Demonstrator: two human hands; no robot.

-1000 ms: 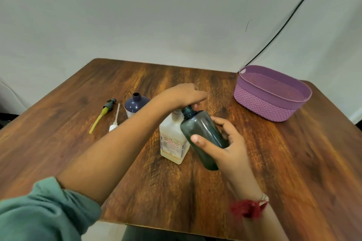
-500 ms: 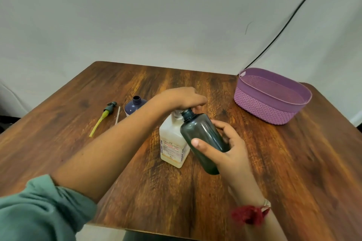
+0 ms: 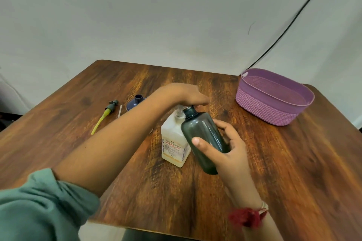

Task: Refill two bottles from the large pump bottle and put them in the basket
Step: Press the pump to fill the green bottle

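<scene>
Holding the dark bottle (image 3: 201, 133) in my right hand (image 3: 231, 154), fingers wrapped round its body, right beside the pump bottle (image 3: 172, 143) on the worktop (image 3: 293, 172). Its long axis is tilted, open neck pointing up and away under the spout. Left hand (image 3: 186, 95) lies on the pump top, fingers straight. Basket (image 3: 274, 111) sits far right.

Pump head (image 3: 179, 110) hidden under left hand (image 3: 186, 97); blue bottle (image 3: 137, 100) half-hidden.

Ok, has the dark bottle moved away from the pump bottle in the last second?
No. The dark bottle, gripped by the right hand, keeps its mouth beside the top of the pump bottle, tilted as before.
</scene>
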